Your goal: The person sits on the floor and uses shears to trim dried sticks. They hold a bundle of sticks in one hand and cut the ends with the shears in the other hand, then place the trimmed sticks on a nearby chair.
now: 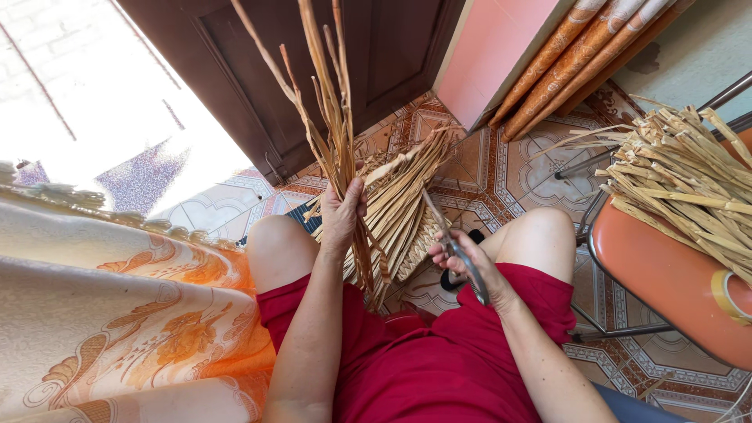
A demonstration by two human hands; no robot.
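While the patterned cloth (pixel 117 313) drapes beside our left knee, our left hand (pixel 341 215) is fisted around a bundle of dried reed strips (pixel 333 117), standing upright, long ends fanning above the grip, short ends hanging below. They look light, stiff and brittle, best gripped low where they bunch. Behind the grip, more strips (pixel 407 196) lie on the tiled floor (pixel 509 168). Our right hand (pixel 466 266) grips scissors (pixel 454 247), blades pointing up. Further right, cut strips (pixel 681 180) pile on an orange chair (pixel 666 282).
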